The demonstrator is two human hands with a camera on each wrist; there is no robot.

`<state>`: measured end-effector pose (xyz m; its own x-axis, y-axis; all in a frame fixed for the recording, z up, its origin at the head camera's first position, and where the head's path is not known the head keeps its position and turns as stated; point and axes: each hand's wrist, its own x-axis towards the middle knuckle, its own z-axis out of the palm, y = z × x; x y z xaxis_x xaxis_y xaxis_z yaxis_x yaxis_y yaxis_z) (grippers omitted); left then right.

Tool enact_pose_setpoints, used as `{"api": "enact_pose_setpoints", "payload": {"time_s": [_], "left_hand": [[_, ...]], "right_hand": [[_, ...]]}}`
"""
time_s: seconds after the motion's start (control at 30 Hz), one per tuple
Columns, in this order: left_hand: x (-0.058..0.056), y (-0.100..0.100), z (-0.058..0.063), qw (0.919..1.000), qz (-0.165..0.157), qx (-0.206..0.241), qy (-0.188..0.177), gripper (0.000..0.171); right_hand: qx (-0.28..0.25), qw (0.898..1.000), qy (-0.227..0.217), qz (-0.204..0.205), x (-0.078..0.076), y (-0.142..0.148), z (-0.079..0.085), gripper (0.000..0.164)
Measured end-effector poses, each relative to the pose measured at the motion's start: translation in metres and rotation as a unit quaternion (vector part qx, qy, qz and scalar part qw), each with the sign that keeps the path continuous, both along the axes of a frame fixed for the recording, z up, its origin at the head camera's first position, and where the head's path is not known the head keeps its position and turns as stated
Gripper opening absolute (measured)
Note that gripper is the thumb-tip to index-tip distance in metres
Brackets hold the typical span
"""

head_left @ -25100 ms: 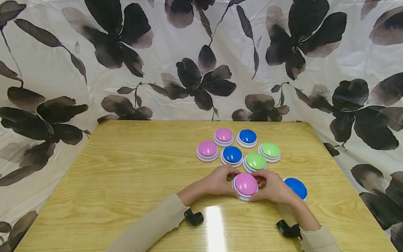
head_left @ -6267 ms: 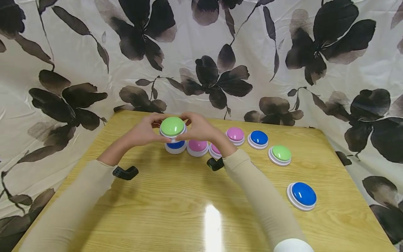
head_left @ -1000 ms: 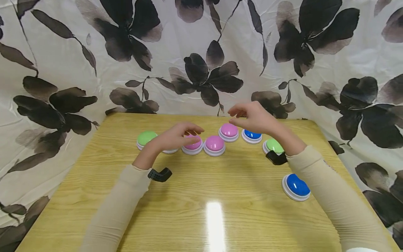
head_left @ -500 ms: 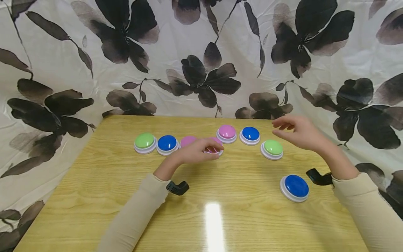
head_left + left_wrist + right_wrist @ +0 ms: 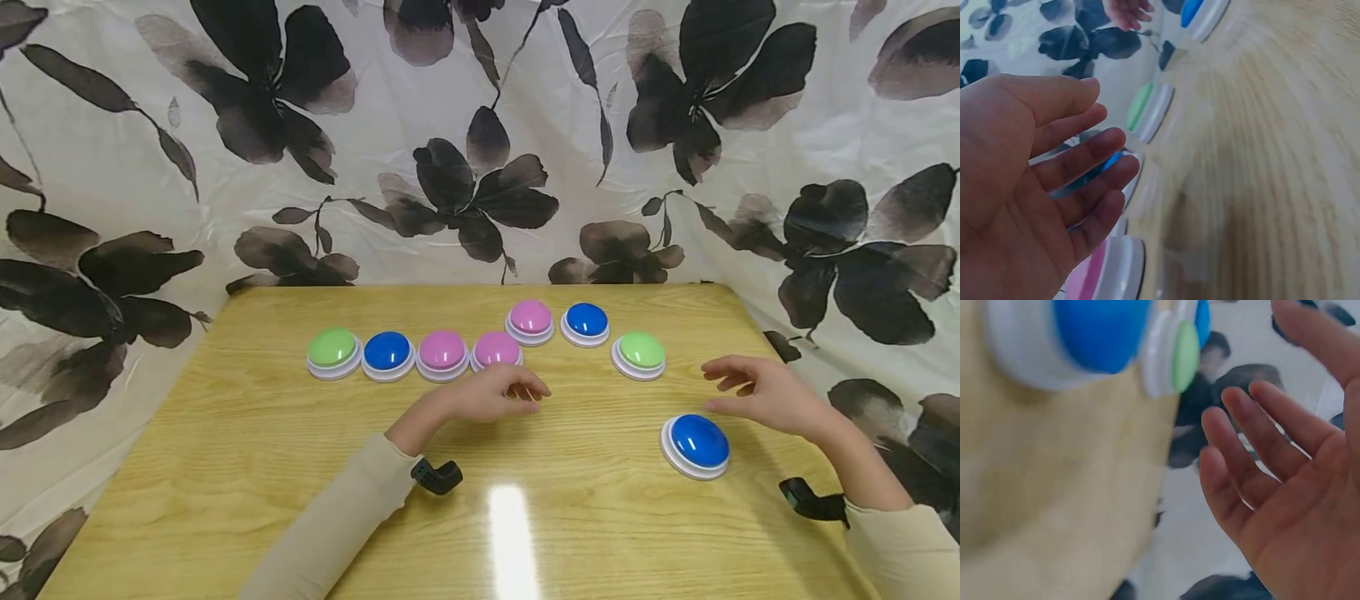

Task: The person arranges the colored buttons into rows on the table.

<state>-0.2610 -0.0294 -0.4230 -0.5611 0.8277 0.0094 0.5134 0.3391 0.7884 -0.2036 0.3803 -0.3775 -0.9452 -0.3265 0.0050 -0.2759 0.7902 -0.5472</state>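
Upright blue button (image 5: 699, 442), front right; pink button (image 5: 497, 347), partly hidden

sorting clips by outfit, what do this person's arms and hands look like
The left sleeve and right sleeve are long and beige. The left wrist device and right wrist device are small, bent and black. The left hand and right hand wear no gloves; no cables show.

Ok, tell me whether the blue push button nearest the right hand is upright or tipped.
Upright: the blue push button shows its dome on top and its white base flat on the wood-grain table.
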Motion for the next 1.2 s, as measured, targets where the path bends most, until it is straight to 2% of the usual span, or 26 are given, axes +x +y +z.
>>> {"api": "enact_pose_setpoints", "payload": {"time_s": [0.23, 0.4, 0.47, 0.57, 0.7, 0.8, 1.03, 1.2], "left_hand": [[0.005, -0.004, -0.014, 0.9997, 0.002, -0.021, -0.012, 0.029], [0.008, -0.011, -0.020, 0.9997, 0.002, -0.022, -0.011, 0.028], [0.010, -0.015, -0.022, 0.9997, 0.004, -0.019, -0.012, 0.028], [0.011, -0.022, -0.023, 0.9995, 0.013, -0.017, -0.022, 0.027], [0.013, -0.034, -0.025, 0.9993, 0.025, -0.020, -0.020, 0.027], [0.013, -0.042, -0.028, 0.9993, 0.031, -0.017, -0.013, 0.026], [0.012, -0.048, -0.030, 0.9991, 0.037, -0.010, -0.020, 0.027], [0.013, -0.036, -0.033, 0.9994, 0.032, 0.001, -0.008, 0.029]], "right_hand": [[-0.059, 0.994, -0.089, 0.013, 0.019, 0.014, -0.029, 0.071], [-0.099, 0.983, -0.153, 0.022, 0.026, 0.014, -0.040, 0.080], [-0.101, 0.981, -0.163, 0.022, 0.028, 0.013, -0.044, 0.082], [-0.078, 0.986, -0.145, 0.029, 0.028, 0.009, -0.048, 0.083], [-0.033, 0.992, -0.118, 0.012, 0.027, 0.004, -0.050, 0.082], [-0.017, 0.994, -0.106, -0.002, 0.025, -0.001, -0.052, 0.082], [-0.030, 0.996, -0.083, 0.011, 0.015, -0.013, -0.055, 0.082], [-0.057, 0.992, -0.106, 0.036, 0.010, -0.012, -0.056, 0.086]]}}
